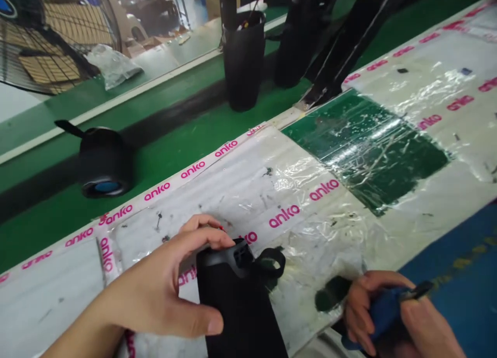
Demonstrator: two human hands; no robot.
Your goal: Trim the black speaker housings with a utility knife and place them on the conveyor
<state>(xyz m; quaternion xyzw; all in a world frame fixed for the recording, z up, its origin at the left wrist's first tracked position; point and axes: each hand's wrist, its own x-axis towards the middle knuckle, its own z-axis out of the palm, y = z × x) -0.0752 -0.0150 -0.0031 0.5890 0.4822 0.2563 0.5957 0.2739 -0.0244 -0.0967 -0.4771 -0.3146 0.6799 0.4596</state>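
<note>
My left hand [171, 285] grips a black cylindrical housing [240, 306] that stands at the near edge of the taped worktable [295, 182]. Thumb and fingers wrap round its upper rim, where a black strap loop [272, 262] hangs off the side. A thin red wire tip shows by my fingertips. My right hand [392, 316] is closed round a blue-handled tool [384, 309] with a black trigger lever [417, 291], low at the right, a little apart from the housing.
A green conveyor belt [171, 151] runs behind the table. On it lie a black round unit with a blue end [103, 163] and a tall black cylinder [244, 57] with others beside it. A wire fan guard [46, 37] stands at far left. Small screws dot the table.
</note>
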